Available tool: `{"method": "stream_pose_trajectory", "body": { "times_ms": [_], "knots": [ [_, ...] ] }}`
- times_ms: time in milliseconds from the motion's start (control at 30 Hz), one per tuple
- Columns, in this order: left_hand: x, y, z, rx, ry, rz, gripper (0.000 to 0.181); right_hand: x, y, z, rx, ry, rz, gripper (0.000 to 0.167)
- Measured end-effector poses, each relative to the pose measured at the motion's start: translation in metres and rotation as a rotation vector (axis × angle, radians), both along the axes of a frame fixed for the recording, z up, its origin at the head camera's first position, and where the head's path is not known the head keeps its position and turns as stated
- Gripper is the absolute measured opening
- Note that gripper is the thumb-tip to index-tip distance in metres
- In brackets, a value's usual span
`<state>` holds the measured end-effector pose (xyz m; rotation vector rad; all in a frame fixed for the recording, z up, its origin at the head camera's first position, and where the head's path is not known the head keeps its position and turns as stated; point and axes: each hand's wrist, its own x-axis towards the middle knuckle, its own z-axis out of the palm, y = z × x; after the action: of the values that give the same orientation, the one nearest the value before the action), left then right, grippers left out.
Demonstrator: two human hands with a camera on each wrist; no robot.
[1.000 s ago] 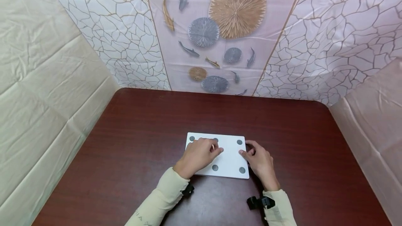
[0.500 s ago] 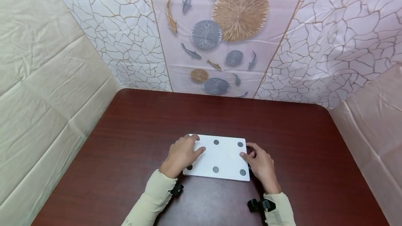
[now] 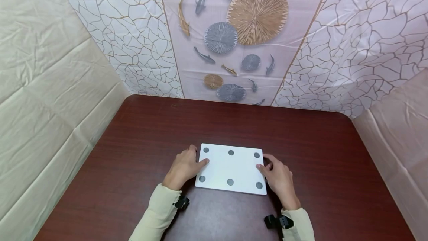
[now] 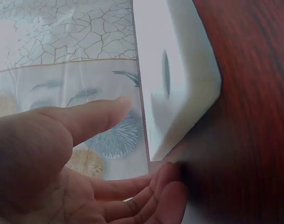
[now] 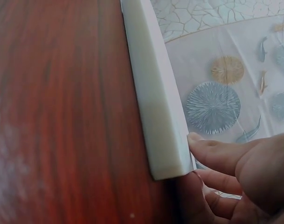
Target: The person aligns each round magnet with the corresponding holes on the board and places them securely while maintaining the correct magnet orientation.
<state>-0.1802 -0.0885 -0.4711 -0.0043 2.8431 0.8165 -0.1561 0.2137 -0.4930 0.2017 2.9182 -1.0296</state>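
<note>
A flat white rectangular board (image 3: 232, 168) lies on the table, with several grey round spots near its long edges. In the left wrist view the board (image 4: 179, 60) shows as a thick slab. My left hand (image 3: 183, 167) is at its left edge, the thumb over the top and the fingers beside the edge; in the left wrist view a gap shows between thumb and board. At the opposite edge my right hand (image 3: 279, 179) pinches the board, thumb on top and fingers curled at the side. The right wrist view shows that thumb (image 5: 211, 151) against the board.
The dark red-brown wooden table (image 3: 150, 133) extends around the board on all sides. A patterned cloth (image 3: 220, 62) hangs behind its far edge, and beige cloths (image 3: 57, 107) stand along the left and right. Each wrist wears a small black camera (image 3: 182, 202).
My left hand has moved left from over the board to its left edge, uncovering the grey spots there. The right hand stays at the right edge. The head view has shifted slightly.
</note>
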Motion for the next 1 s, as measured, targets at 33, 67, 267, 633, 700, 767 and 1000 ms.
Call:
{"method": "stream_pose_trajectory", "body": {
  "times_ms": [33,67,267,633,700,767,1000],
  "knots": [
    [0.0,0.0,0.0,0.01,-0.003,-0.002,0.063,0.0,0.0,0.0,0.0,0.001,0.0,0.046],
    [0.0,0.0,-0.001,0.018,-0.005,-0.006,0.061,0.001,0.0,0.0,-0.005,-0.002,0.0,0.047],
    [-0.001,0.001,-0.005,0.031,0.0,-0.035,0.05,0.002,-0.002,0.002,-0.03,-0.027,-0.004,0.05],
    [-0.004,0.0,-0.008,0.031,0.027,-0.023,0.047,-0.001,-0.006,0.003,-0.048,-0.024,-0.015,0.048],
    [-0.005,0.0,-0.008,0.031,0.032,-0.022,0.046,-0.003,-0.007,0.003,-0.056,-0.019,-0.017,0.048],
    [-0.007,0.0,-0.008,0.025,0.035,-0.024,0.045,-0.005,-0.008,0.003,-0.064,-0.017,-0.019,0.048],
    [-0.016,0.0,-0.007,0.011,0.042,-0.034,0.042,-0.016,-0.008,0.002,-0.066,-0.017,-0.015,0.048]
  ]
}}
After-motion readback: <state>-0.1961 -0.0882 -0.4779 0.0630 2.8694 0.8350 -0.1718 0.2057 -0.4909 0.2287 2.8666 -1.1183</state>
